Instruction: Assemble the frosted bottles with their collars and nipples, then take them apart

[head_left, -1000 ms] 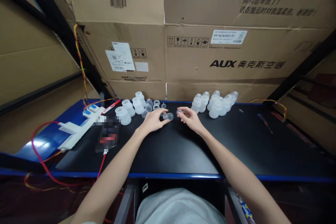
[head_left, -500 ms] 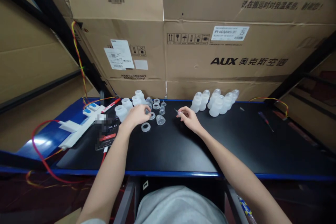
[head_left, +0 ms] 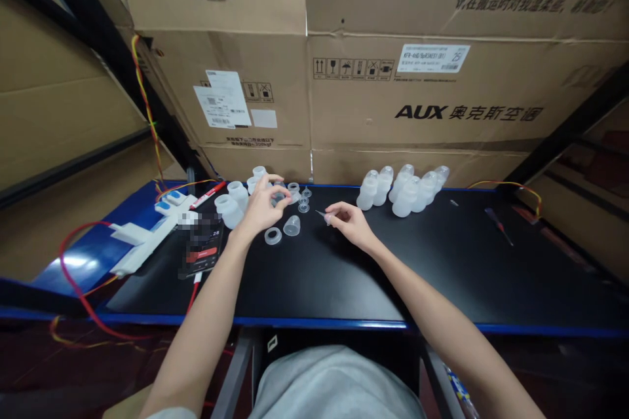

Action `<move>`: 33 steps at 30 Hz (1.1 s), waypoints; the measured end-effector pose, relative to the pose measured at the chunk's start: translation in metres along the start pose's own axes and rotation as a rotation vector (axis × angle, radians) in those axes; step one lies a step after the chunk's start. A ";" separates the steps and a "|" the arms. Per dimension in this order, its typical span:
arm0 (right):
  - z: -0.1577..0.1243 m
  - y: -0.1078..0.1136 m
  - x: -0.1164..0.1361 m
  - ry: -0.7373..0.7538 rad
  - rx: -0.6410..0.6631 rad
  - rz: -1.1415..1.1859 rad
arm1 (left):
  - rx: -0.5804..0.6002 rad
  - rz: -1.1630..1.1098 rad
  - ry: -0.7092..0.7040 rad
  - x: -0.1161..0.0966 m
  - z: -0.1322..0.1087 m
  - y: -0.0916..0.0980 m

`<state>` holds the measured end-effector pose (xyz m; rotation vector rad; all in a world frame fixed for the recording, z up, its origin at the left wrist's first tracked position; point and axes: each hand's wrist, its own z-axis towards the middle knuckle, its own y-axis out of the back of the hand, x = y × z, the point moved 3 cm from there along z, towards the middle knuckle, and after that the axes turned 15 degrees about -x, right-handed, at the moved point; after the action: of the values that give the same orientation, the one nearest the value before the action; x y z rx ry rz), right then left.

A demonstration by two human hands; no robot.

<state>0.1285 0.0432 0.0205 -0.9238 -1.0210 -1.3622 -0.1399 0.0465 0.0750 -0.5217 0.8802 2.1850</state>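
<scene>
- Big brown cardboard boxes [head_left: 413, 78] stand stacked at the back, behind the black surface [head_left: 344, 275].
- A bunch of white bottles with caps on [head_left: 400, 191] stands near the back edge, off to the right of both hands.
- More white open bottles [head_left: 230, 206] stand at the back on the left, just beside the left hand.
- A phone [head_left: 202, 250] lies flat on the left part of the surface.
- The left hand [head_left: 260, 208] is lifted a little, and its fingers are pinched around a small clear piece [head_left: 278, 198].
- The right hand [head_left: 348, 222] rests near the middle, fingers pinched on a tiny thing [head_left: 322, 215]; it is too small to tell what it is.
- A clear little cup [head_left: 291, 226] sits between the two hands.
- A clear ring [head_left: 272, 236] lies flat just beside the cup, touching no hand.
</scene>
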 end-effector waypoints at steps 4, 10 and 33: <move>0.000 0.001 0.006 -0.002 -0.034 0.078 | 0.165 -0.584 0.219 -0.013 -0.010 -0.024; -0.002 0.000 0.012 0.029 -0.031 0.113 | 0.258 -0.903 0.386 -0.030 -0.036 -0.064; -0.008 0.009 0.028 0.094 0.044 -0.010 | 0.307 -0.973 0.373 -0.052 -0.058 -0.072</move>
<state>0.1361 0.0274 0.0450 -0.8155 -0.9813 -1.3734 -0.0461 0.0176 0.0339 -0.9682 0.8691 1.0693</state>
